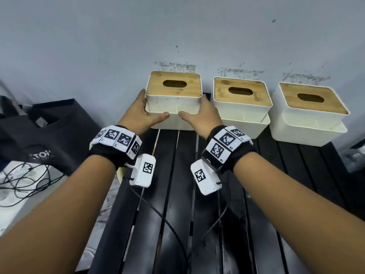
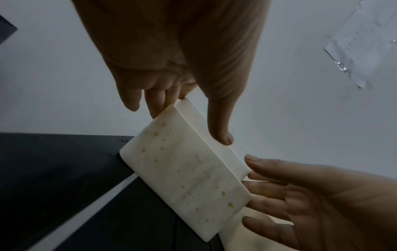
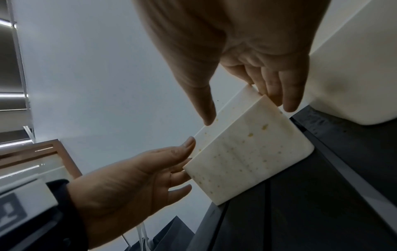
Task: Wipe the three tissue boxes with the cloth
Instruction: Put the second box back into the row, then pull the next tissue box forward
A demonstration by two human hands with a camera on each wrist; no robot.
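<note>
Three white tissue boxes with wooden slotted lids stand in a row against the wall on a black slatted table (image 1: 175, 204). The left box (image 1: 173, 105) (image 2: 184, 169) (image 3: 247, 152) has yellowish specks on its front. My left hand (image 1: 142, 113) (image 2: 171, 68) lies with straight fingers against its left end, thumb on the front face. My right hand (image 1: 203, 115) (image 3: 247, 59) mirrors it at the right end. The middle box (image 1: 242, 95) (image 3: 354, 76) and the right box (image 1: 312, 101) stand untouched. No cloth shows in any view.
A black bag (image 1: 49, 131) lies left of the table, with tangled cables (image 1: 23, 180) on a white surface nearer me. The stained wall (image 1: 177, 36) rises directly behind the boxes. The table's near slats carry only the wrist cables.
</note>
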